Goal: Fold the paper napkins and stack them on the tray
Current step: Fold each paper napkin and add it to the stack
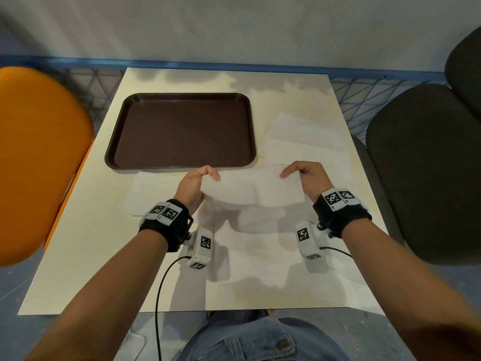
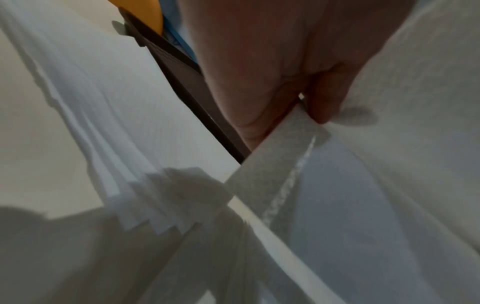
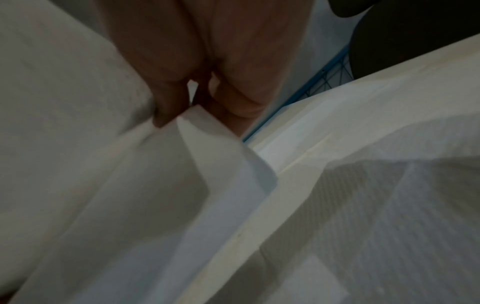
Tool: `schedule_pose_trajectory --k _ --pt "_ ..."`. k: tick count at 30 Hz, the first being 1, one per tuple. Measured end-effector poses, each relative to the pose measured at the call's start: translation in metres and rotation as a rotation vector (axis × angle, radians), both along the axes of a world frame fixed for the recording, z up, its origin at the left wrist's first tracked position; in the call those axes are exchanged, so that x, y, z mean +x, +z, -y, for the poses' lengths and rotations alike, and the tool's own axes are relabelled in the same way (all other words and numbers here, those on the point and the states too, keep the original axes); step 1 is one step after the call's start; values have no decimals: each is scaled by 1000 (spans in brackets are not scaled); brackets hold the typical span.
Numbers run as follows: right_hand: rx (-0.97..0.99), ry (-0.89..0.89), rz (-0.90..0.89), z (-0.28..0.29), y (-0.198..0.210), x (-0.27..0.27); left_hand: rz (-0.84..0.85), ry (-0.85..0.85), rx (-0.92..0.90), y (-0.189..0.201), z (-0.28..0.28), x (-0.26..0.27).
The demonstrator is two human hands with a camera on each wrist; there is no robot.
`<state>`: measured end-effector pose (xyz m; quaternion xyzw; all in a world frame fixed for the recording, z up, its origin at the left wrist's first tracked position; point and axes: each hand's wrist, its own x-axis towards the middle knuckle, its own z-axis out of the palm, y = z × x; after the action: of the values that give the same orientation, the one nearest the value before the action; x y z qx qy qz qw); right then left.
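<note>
Both hands lift one white napkin in the lower middle of the frame, just below the brown tray, which holds nothing yet. The left hand pinches its left corner between thumb and fingers; the right hand pinches the right corner likewise. More napkins lie in a loose pile at right of the tray, and another layered lot sits at lower left. To fold well, I'd say keep the held edge taut and level — bring corners together squarely — then crease on the table.
</note>
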<state>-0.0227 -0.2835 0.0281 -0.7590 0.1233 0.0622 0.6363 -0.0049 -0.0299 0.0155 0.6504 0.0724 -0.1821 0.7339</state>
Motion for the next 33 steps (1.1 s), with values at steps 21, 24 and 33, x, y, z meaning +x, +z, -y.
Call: schedule_pose_trajectory --k 21,24,33 --pt "-403 -24 -230 28 -28 -13 195 -233 456 -16 25 0" --pt "-485 155 -175 30 -30 -19 257 -352 507 -11 46 -3" --pt "-503 440 -12 -2 -4 -8 449 -454 503 11 59 1"
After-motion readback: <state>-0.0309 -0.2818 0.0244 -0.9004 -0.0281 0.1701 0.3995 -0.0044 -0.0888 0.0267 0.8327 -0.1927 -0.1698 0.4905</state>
